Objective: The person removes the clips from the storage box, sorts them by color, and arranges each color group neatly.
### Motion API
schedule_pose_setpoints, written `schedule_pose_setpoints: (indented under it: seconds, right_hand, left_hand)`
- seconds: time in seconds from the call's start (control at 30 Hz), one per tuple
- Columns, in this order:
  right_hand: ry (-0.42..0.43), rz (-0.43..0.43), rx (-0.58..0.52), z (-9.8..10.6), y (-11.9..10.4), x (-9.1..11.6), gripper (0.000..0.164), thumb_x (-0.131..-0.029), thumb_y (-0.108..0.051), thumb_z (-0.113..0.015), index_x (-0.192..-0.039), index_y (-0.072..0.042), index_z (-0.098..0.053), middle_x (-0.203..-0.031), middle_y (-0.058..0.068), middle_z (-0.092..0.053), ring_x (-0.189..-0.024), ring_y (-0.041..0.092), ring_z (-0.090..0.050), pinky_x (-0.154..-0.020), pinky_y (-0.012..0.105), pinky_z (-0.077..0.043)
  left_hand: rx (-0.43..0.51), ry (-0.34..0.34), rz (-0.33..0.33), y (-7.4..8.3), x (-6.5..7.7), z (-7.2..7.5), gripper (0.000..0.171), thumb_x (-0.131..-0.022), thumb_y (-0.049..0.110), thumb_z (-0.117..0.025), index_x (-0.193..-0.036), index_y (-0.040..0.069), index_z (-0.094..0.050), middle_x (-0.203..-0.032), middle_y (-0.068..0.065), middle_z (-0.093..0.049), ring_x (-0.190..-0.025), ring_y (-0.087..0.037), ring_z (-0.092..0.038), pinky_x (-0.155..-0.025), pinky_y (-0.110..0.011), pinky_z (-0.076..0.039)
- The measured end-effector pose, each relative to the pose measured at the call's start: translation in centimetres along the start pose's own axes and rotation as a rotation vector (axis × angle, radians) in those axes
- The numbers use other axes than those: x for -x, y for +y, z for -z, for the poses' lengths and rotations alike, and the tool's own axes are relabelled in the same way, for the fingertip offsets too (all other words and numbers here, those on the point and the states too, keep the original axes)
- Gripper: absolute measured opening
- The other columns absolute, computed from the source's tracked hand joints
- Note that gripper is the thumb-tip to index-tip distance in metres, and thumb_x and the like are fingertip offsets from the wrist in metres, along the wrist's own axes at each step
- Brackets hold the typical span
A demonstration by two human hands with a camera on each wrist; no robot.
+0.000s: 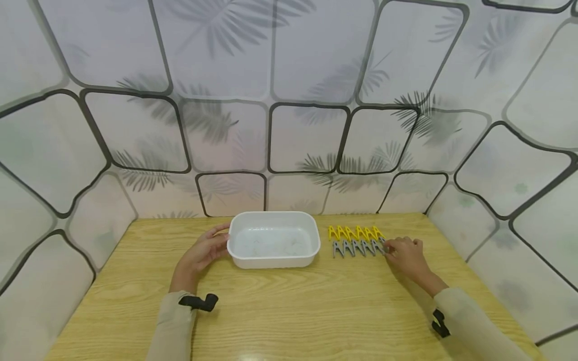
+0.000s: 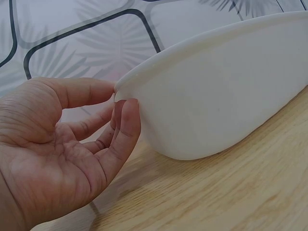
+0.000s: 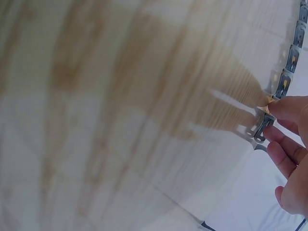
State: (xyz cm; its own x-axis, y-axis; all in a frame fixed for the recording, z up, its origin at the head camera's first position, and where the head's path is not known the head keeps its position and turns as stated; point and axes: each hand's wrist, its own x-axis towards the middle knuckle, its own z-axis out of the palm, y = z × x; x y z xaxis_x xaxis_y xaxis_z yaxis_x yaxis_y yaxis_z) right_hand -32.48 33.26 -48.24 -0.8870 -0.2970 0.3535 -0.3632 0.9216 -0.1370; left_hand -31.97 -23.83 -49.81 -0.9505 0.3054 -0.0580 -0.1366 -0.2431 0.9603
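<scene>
A white plastic basin (image 1: 273, 262) stands on the wooden table. My left hand (image 1: 205, 254) is at its left end, fingers loosely bent, with the thumb (image 2: 91, 91) at the rim and a fingertip against the outer wall in the left wrist view. To the right of the basin, grey clothespins (image 1: 356, 247) stand in a row, several of them. At the right end of that row my right hand (image 1: 407, 256) pinches a grey clothespin (image 3: 263, 129) between thumb and fingers. Its fingers partly cover that clothespin in the head view.
Behind the grey row runs a row of several yellow clothespins (image 1: 356, 232). The wooden table (image 1: 289, 311) meets patterned walls (image 1: 307, 140) at the back and both sides. Black straps (image 1: 198, 302) sit on both sleeves.
</scene>
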Motion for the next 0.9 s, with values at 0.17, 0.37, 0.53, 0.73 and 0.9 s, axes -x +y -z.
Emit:
schedule_pose_setpoints:
  seconds: [0.17, 0.37, 0.53, 0.73, 0.9]
  right_hand:
    - [-0.008, 0.003, 0.001, 0.18, 0.01, -0.03, 0.022, -0.084, -0.009, -0.082, -0.105, -0.007, -0.076, -0.087, 0.006, -0.07, -0.085, 0.031, -0.06, -0.085, 0.064, -0.035]
    - [-0.01, 0.004, -0.013, 0.42, -0.1, 0.07, 0.022, -0.084, -0.011, -0.082, -0.104, -0.007, -0.076, -0.088, 0.006, -0.07, -0.084, 0.029, -0.058, -0.08, 0.057, -0.033]
    - [-0.001, 0.012, -0.022, 0.4, -0.03, 0.05, 0.024, -0.083, -0.012, -0.083, -0.105, -0.006, -0.076, -0.09, 0.008, -0.07, -0.083, 0.028, -0.056, -0.076, 0.053, -0.031]
    - [-0.007, 0.007, -0.021, 0.3, 0.14, 0.16, 0.026, -0.083, -0.014, -0.083, -0.107, -0.007, -0.075, -0.1, 0.013, -0.071, -0.087, 0.03, -0.056, -0.074, 0.048, -0.03]
    - [-0.014, -0.004, -0.03, 0.61, -0.04, 0.07, 0.026, -0.084, -0.015, -0.082, -0.108, -0.008, -0.075, -0.107, 0.016, -0.069, -0.093, 0.034, -0.056, -0.077, 0.053, -0.033]
  left_hand:
    - [0.007, 0.003, 0.008, 0.14, 0.09, 0.03, 0.042, -0.107, 0.008, -0.049, -0.149, 0.007, -0.042, -0.109, 0.007, -0.07, -0.097, -0.007, -0.068, -0.082, -0.024, -0.058]
    - [-0.005, 0.0, 0.013, 0.22, 0.13, -0.11, 0.046, -0.107, 0.008, -0.049, -0.152, 0.003, -0.037, -0.11, 0.007, -0.07, -0.098, -0.007, -0.067, -0.084, -0.025, -0.058]
    - [0.004, 0.004, 0.013, 0.17, 0.1, -0.04, 0.049, -0.108, 0.007, -0.048, -0.154, 0.001, -0.033, -0.11, 0.007, -0.07, -0.097, -0.007, -0.068, -0.083, -0.024, -0.058]
    - [0.021, 0.012, 0.014, 0.15, 0.08, -0.16, 0.047, -0.107, 0.006, -0.049, -0.152, 0.002, -0.035, -0.108, 0.006, -0.07, -0.097, -0.007, -0.068, -0.083, -0.025, -0.058]
    - [0.01, 0.015, 0.016, 0.22, 0.11, -0.13, 0.046, -0.107, 0.007, -0.048, -0.151, 0.003, -0.037, -0.109, 0.006, -0.07, -0.097, -0.007, -0.068, -0.083, -0.024, -0.058]
